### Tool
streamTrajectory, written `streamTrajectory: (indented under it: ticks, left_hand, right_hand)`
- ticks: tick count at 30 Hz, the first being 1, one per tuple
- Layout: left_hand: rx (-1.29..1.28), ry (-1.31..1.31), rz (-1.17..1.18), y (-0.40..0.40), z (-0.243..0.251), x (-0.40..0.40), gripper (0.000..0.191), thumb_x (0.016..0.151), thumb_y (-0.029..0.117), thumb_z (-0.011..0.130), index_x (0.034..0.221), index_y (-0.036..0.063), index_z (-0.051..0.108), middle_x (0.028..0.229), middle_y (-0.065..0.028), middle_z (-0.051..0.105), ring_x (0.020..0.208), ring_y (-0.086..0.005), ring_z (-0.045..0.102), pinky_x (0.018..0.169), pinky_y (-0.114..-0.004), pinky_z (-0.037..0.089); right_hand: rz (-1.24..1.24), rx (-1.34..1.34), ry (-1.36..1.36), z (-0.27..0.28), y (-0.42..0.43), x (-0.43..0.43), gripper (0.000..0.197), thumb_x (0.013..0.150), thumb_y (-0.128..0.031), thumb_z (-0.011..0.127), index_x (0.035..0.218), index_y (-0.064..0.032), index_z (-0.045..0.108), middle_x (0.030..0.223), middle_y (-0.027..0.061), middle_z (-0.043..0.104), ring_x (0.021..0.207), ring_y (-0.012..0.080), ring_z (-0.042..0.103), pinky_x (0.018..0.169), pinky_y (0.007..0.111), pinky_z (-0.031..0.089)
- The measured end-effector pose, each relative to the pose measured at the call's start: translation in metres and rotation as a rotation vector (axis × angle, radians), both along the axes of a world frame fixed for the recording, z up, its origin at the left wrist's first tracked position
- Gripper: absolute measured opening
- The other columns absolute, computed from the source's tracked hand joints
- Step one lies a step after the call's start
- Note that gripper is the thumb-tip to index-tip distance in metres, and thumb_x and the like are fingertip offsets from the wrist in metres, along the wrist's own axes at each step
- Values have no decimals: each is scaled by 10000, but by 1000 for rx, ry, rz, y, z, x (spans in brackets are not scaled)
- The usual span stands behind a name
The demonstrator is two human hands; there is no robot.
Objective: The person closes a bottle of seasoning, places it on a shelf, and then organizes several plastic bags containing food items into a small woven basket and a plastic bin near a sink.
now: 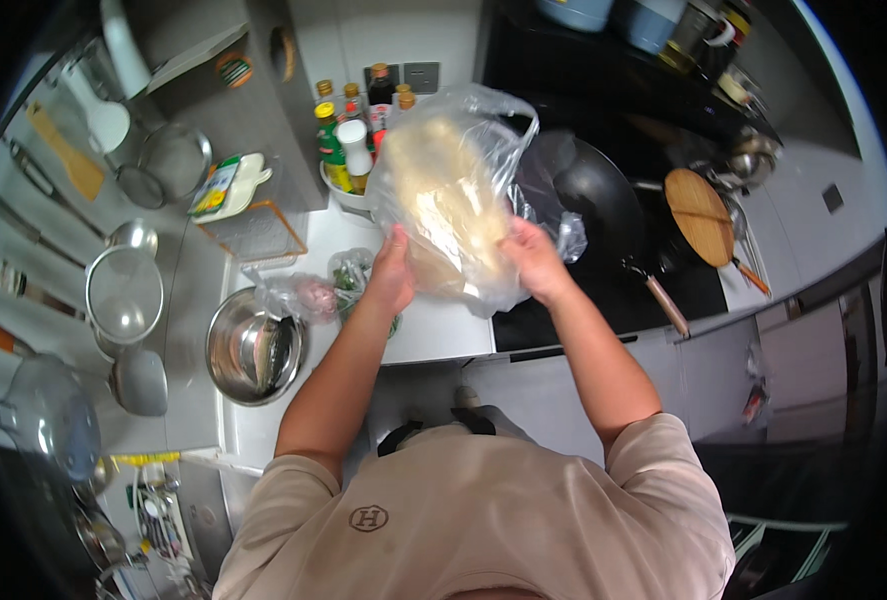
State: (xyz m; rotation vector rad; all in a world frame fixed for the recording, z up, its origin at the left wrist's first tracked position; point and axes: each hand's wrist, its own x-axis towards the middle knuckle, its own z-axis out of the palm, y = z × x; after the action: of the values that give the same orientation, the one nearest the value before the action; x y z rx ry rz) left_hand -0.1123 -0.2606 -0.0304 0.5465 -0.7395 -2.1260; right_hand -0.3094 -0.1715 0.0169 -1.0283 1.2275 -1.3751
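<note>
A clear plastic bag with something pale yellow inside hangs between my hands, above the counter's edge beside the stove; its contents are too blurred to name. My left hand grips the bag's lower left side, thumb upward. On its right side my right hand pinches the plastic. Below and left of the bag, a small bag of pink meat and bagged green vegetables lie on the white counter. A steel bowl with what looks like a fish in it stands beside them.
A black wok sits on the black stove, its handle jutting toward the front edge. Right of it lies a round wooden lid. Sauce bottles crowd the back. Strainers and ladles hang on the left wall.
</note>
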Motion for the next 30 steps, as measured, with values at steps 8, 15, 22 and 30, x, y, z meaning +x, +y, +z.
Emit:
streamTrajectory:
  ticks: [8,15,22,30]
  left_hand:
    - [-274,-134,248,62,2,-63,418,973,271,445,1290,6,386,1223,-111,503,1089,-195,508,916,-335,426]
    - [-305,-251,389,80,63,-118,249,930,207,532,1064,-3,536,985,-73,584,895,-151,544,816,-286,428]
    - [-600,-166,466,114,119,-211,169,894,114,544,1013,-5,560,968,-71,608,876,-132,559,784,-278,432]
    - [-616,-25,556,194,148,-363,205,894,129,531,1018,-28,578,889,-81,619,771,-151,582,688,-278,473]
  right_hand:
    - [-223,13,219,1,50,-8,420,789,-84,663,1171,4,513,1033,82,631,897,138,594,816,280,472]
    - [-436,-160,-193,53,151,-55,526,796,-39,674,1261,-4,431,1108,99,594,975,165,593,854,304,483]
    - [-541,-146,-197,43,323,-167,406,805,-50,659,1168,11,489,1098,81,597,970,137,582,865,288,464]
    - [-912,173,383,36,552,-273,386,745,-67,713,1093,-2,560,959,55,638,867,124,583,804,270,460]
